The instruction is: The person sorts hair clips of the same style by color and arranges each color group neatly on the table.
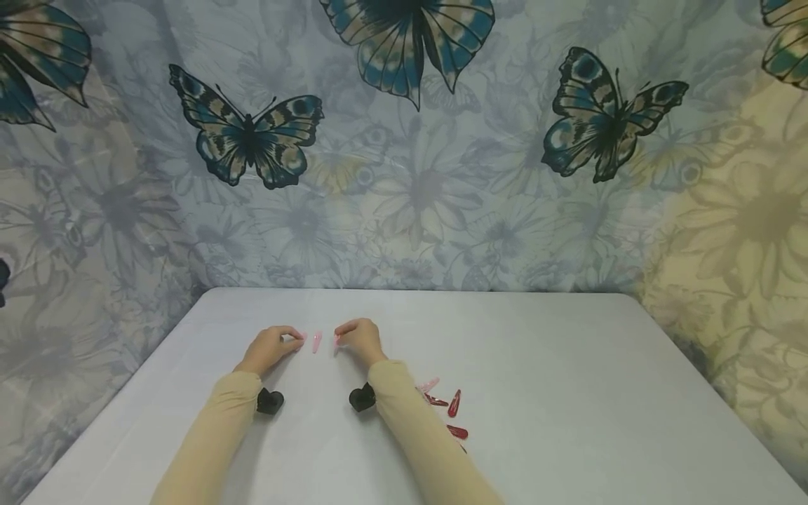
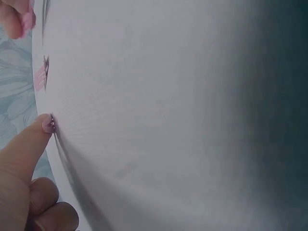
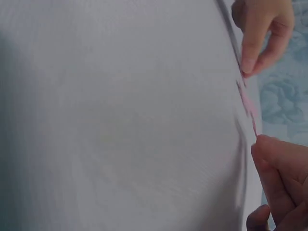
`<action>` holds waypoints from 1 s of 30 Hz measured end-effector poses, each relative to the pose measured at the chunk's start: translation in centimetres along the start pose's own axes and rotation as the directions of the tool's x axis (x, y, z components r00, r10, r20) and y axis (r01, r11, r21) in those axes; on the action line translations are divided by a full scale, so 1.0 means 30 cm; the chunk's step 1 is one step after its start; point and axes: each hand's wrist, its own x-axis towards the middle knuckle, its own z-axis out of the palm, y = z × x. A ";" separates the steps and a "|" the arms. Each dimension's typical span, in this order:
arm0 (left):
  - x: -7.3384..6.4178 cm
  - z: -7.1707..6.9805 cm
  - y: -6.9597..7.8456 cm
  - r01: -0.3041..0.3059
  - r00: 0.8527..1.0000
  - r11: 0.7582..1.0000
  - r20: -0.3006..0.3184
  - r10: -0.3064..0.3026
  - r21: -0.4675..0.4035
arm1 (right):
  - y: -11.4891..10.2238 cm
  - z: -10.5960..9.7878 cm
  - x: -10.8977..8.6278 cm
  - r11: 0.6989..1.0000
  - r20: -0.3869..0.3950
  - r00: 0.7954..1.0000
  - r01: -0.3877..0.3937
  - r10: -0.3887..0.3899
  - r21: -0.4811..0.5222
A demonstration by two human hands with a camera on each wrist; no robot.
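Observation:
My left hand (image 1: 270, 348) is at the far left part of the white table, its thumb and index finger pinching a light pink snap hair clip (image 1: 304, 337). The left wrist view has that clip (image 2: 50, 124) right under the fingertip, mostly covered. Just to the right lies a second pink hair clip (image 1: 317, 342), between the two hands and touched by neither. My right hand (image 1: 362, 340) pinches the top of a third pink hair clip (image 1: 337, 344), which points downward from the fingertips. In the right wrist view this clip (image 3: 254, 126) extends from the fingertips.
Beside the right sleeve (image 1: 410, 421), which partly hides them, lie a pink hair clip (image 1: 429, 385) and several dark red ones, including a red clip (image 1: 454, 403). A black heart-shaped piece (image 1: 270, 402) shows at each wrist. Behind the table (image 1: 568, 393) hangs a butterfly-patterned backdrop (image 1: 429, 210).

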 end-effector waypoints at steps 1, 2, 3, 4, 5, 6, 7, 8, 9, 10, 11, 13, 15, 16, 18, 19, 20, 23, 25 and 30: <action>-0.003 0.000 0.000 0.003 1.000 1.000 0.000 -0.003 0.002 | 0.003 0.012 -0.004 1.000 -0.003 1.000 -0.004 0.004 -0.014; -0.006 0.001 0.000 0.003 1.000 1.000 -0.001 -0.003 0.001 | 0.004 0.023 -0.008 0.999 -0.009 1.000 -0.008 0.008 -0.043; -0.008 0.001 0.001 0.004 1.000 1.000 -0.003 -0.004 0.000 | 0.006 0.032 -0.010 0.997 -0.013 1.000 -0.012 0.011 -0.073; -0.010 0.003 0.003 0.005 1.000 1.000 -0.010 -0.005 -0.002 | 0.004 0.038 -0.013 0.995 -0.018 1.000 -0.015 0.013 -0.098; -0.011 0.006 0.005 0.002 1.000 1.000 -0.014 -0.002 -0.006 | 0.003 0.042 -0.016 0.991 -0.028 1.000 -0.017 0.013 -0.130; -0.012 0.010 0.006 -0.003 1.000 1.000 -0.013 0.003 -0.014 | 0.004 0.045 -0.016 0.987 -0.042 0.999 -0.016 0.010 -0.161; -0.012 0.014 0.007 -0.009 1.000 1.000 -0.011 0.009 -0.021 | 0.006 0.046 -0.017 0.981 -0.058 0.998 -0.015 0.004 -0.191; -0.012 0.019 0.009 -0.012 1.000 1.000 -0.008 0.012 -0.028 | 0.008 0.047 -0.017 0.976 -0.073 0.997 -0.015 -0.001 -0.218; -0.012 0.023 0.011 -0.014 1.000 0.999 -0.004 0.014 -0.032 | 0.010 0.047 -0.017 0.970 -0.087 0.996 -0.012 -0.010 -0.242; -0.011 0.027 0.011 -0.015 1.000 0.999 0.000 0.015 -0.038 | 0.014 0.047 -0.016 0.964 -0.101 0.995 -0.004 -0.024 -0.266; -0.010 0.030 0.013 -0.017 1.000 0.999 0.004 0.017 -0.042 | 0.018 0.046 -0.016 0.959 -0.113 0.993 0.005 -0.039 -0.285; -0.008 0.032 0.016 -0.018 1.000 0.999 -0.001 0.017 -0.043 | 0.023 0.046 -0.014 0.953 -0.125 0.990 0.023 -0.064 -0.303; -0.003 0.029 0.018 -0.019 1.000 0.999 -0.014 0.018 -0.038 | 0.024 0.046 -0.010 0.948 -0.128 0.987 0.055 -0.100 -0.313; -0.002 0.027 0.018 -0.019 1.000 0.999 -0.018 0.018 -0.036 | 0.023 0.046 -0.008 0.947 -0.121 0.986 0.071 -0.114 -0.313; 0.001 0.022 0.018 -0.013 1.000 0.999 -0.021 0.012 -0.031 | 0.019 0.047 -0.005 0.946 -0.097 0.986 0.096 -0.132 -0.309; 0.001 0.020 0.017 -0.009 1.000 1.000 -0.020 0.009 -0.029 | 0.018 0.048 -0.003 0.943 -0.085 0.986 0.109 -0.142 -0.315; 0.002 0.018 0.016 -0.005 1.000 1.000 -0.017 0.005 -0.027 | 0.015 0.049 -0.002 0.941 -0.070 0.987 0.113 -0.143 -0.320; 0.000 0.011 0.013 0.003 1.000 1.000 -0.010 -0.003 -0.029 | 0.010 0.053 0.005 0.919 -0.036 0.987 0.132 -0.157 -0.373; -0.002 0.007 0.011 0.005 1.000 1.000 -0.012 -0.005 -0.028 | 0.006 0.057 0.008 0.897 -0.020 0.986 0.143 -0.167 -0.419; -0.003 0.001 0.005 0.013 1.000 1.000 -0.014 -0.014 -0.026 | -0.006 0.063 0.013 0.842 0.000 0.981 0.165 -0.193 -0.513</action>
